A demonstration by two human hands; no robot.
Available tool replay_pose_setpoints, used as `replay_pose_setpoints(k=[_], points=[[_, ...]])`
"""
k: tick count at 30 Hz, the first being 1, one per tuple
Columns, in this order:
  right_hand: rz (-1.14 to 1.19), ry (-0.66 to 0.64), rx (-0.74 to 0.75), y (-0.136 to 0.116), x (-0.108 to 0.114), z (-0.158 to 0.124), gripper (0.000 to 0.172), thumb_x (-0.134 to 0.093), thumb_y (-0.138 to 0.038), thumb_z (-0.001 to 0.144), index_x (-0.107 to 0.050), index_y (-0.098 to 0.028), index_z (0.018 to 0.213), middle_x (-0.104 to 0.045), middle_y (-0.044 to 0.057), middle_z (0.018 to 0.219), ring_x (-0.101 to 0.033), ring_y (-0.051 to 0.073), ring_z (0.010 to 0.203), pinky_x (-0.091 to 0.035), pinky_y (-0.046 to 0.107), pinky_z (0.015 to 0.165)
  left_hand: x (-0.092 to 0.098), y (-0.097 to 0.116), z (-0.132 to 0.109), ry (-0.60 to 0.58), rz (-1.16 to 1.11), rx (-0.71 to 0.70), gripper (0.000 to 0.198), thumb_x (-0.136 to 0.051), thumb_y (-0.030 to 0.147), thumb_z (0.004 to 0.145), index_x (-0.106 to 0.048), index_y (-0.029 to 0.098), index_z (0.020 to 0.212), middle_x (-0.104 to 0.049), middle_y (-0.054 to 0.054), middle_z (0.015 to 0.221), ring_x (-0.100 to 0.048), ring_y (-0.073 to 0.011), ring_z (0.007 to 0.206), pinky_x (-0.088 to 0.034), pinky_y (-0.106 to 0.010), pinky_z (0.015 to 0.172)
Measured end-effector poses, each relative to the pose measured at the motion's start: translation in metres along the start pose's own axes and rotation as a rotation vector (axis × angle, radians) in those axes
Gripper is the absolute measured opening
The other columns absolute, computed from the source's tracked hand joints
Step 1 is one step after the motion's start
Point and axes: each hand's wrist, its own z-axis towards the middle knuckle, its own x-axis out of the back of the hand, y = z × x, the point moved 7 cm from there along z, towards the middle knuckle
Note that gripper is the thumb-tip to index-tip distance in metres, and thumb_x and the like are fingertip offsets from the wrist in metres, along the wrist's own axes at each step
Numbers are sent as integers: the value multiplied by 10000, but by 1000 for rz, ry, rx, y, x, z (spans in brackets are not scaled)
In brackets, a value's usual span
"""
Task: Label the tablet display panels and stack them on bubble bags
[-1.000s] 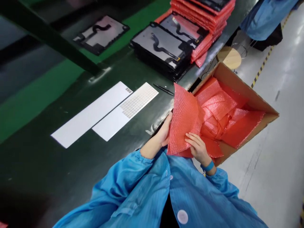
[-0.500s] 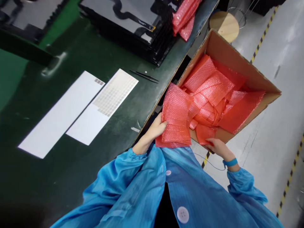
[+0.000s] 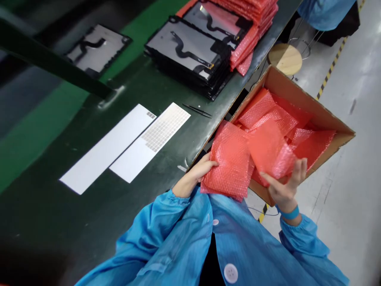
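A stack of red bubble-wrap bags (image 3: 228,161) is gripped at its left edge by my left hand (image 3: 202,169), thumb on top, in front of my body. My right hand (image 3: 285,188), a blue band at its wrist, has a single red bubble-wrap bag (image 3: 266,145) between its thumb and fingers. That bag is raised over the near part of a cardboard box (image 3: 306,93) and blurred at its right side. More red bags (image 3: 285,113) lie loosely heaped inside the box. The held stack overlaps the box's left corner.
On the green table (image 3: 143,214) lie two white label sheets (image 3: 102,153) and black tweezers (image 3: 198,110). Behind them stand a pile of black-framed panels (image 3: 190,47) and stacked red bags (image 3: 253,12). A wooden stool (image 3: 285,58) is past the box. Part of another person's blue clothing (image 3: 320,14) shows.
My right hand has lifted a red bubble-wrap bag from the box's near corner, up and toward the stack. My left hand keeps its hold. The camera view has shifted, showing more of the table's far side.
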Motion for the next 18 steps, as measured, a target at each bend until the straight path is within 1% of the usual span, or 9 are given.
replay_pose_setpoints(k=[2,4,6,8,11,12,13,16,18], points=[[146,-30,131,-18,-23,-11,589,-841,-34,803,-821,-465,1204,-147,-174,1825,-147,448,1693,-339,673,1331,-7,4,-4,-64,-39,35,567,-744,231,603,-697,175,1166,-792,-56,1022,-760,-268,874,-623,-398,832],[394,-115,169,-29,-49,-21,517,-752,-27,864,-811,-410,1207,-250,-94,1815,-303,388,1663,-434,609,1301,-16,9,-8,-133,-77,56,540,-771,234,589,-722,172,1123,-802,-60,1009,-765,-259,836,-623,-385,812],[624,-168,42,-30,-71,-25,420,-644,-63,931,-784,-340,1213,-409,21,1751,-486,340,1574,-527,559,1234,-22,12,-11,-177,-111,56,531,-783,232,581,-734,179,1107,-812,-59,1020,-773,-255,845,-621,-375,823],[757,-157,-172,-27,-84,-23,418,-665,-181,958,-681,-315,1353,-547,118,1630,-612,335,1458,-590,562,1153,-26,14,-11,-195,-136,45,557,-783,215,568,-736,188,1123,-818,-59,1045,-780,-260,884,-617,-366,838],[724,-151,-431,-26,-92,-17,891,-840,-386,883,-372,-297,1637,-577,182,1568,-739,322,1209,-644,564,1049,-29,14,-10,-207,-154,29,633,-770,175,545,-731,196,1176,-820,-66,1100,-783,-284,969,-616,-379,874],[663,-171,-473,-26,-93,-15,930,-845,-415,886,-345,-292,1661,-570,184,1572,-742,315,1181,-638,563,1059,-29,14,-9,-209,-155,27,647,-770,167,545,-729,197,1190,-819,-68,1112,-783,-291,988,-616,-387,886],[597,-200,-492,-26,-95,-12,850,-812,-420,922,-392,-291,1649,-579,172,1562,-730,312,1205,-616,562,1098,-29,13,-9,-210,-154,28,650,-775,166,552,-727,196,1200,-819,-70,1117,-783,-294,999,-615,-392,896],[495,-254,-468,-22,-99,-6,458,-684,-377,1015,-647,-284,1462,-656,131,1475,-640,319,1385,-508,563,1232,-27,12,-9,-209,-151,30,624,-809,194,597,-722,191,1215,-818,-68,1098,-785,-288,1000,-609,-396,918],[519,-256,-479,-16,-103,-6,342,-662,-353,1019,-727,-274,1346,-714,124,1390,-668,307,1348,-526,551,1213,-26,11,-9,-215,-147,26,609,-836,211,616,-721,188,1214,-817,-65,1072,-785,-283,985,-607,-404,931]])
